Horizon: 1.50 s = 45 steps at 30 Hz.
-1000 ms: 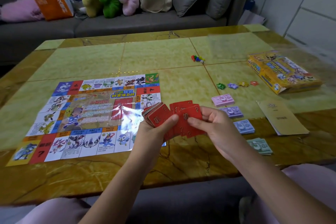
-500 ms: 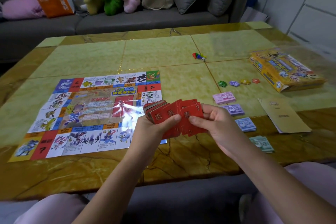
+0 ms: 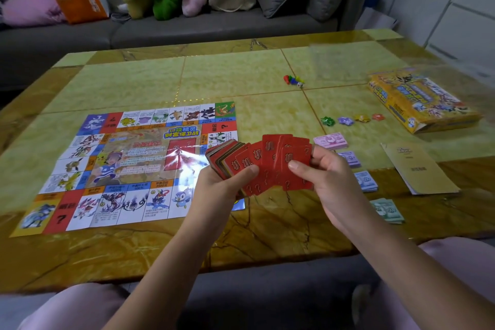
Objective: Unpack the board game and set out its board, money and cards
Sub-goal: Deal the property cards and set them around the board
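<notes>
**Red cards fanned between two hands**

Over the near edge of the marble table (image 3: 267,228), the left hand (image 3: 222,182) grips a thick stack of red cards (image 3: 267,163), thumb across their backs. The right hand (image 3: 329,179) pinches the fanned end.

The board (image 3: 134,163) lies flat just left of them. On the right sit four money stacks (image 3: 365,181) (green nearest, pink farthest) beside a tan booklet (image 3: 417,169).

Beyond lie star tokens (image 3: 328,121), the yellow game box (image 3: 423,102) and pawns with a die (image 3: 293,80).
</notes>
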Motion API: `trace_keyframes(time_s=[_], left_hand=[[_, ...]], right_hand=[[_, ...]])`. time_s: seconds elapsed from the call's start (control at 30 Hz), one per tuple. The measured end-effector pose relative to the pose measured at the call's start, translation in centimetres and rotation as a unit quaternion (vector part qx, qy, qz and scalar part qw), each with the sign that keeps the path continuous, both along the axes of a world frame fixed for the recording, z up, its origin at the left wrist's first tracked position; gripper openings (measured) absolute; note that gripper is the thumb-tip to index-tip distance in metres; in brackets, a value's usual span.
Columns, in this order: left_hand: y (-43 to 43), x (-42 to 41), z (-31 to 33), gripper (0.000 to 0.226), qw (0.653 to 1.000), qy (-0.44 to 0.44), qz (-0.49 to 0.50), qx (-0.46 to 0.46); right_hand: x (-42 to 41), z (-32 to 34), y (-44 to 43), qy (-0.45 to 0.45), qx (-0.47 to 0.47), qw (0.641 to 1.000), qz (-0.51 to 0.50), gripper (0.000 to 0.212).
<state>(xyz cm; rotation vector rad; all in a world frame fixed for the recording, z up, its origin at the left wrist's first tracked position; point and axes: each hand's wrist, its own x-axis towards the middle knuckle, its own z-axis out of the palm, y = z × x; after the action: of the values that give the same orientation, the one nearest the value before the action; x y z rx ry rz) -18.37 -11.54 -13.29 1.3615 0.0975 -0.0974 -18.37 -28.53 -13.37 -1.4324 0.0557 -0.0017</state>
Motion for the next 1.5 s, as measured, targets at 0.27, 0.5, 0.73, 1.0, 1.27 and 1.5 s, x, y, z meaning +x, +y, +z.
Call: trace_keyframes(time_s=[0.27,0.5,0.73,1.0,1.27,1.5], left_hand=[[0.1,0.0,0.0,0.02,1.0,-0.011,0.019,0.007],[-0.8,-0.6,-0.1,0.023,0.998,0.003,-0.064,-0.015],[-0.2,-0.4,-0.1,0.018,0.997,0.003,-0.073,0.019],[-0.6,-0.4,-0.2,0.019,1.0,0.002,-0.005,0.006],[0.4,0.6,-0.2,0.007,0.99,0.104,0.021,-0.091],[0.3,1.1,0.6,0.013,0.949,0.173,0.013,-0.265]], right_hand=[[0.6,0.6,-1.5,0.043,-0.019,0.998,0.044,0.023],[-0.1,0.1,-0.1,0.038,-0.048,0.993,0.103,0.019],[-0.3,0.4,-0.7,0.044,-0.015,0.996,0.081,0.02],[-0.3,-0.3,-0.2,0.012,-0.061,0.998,0.033,0.02],[2.7,-1.0,-0.2,0.044,-0.224,0.973,-0.033,0.047],[3.1,-2.7,1.5,-0.016,-0.633,0.772,-0.057,0.058]])
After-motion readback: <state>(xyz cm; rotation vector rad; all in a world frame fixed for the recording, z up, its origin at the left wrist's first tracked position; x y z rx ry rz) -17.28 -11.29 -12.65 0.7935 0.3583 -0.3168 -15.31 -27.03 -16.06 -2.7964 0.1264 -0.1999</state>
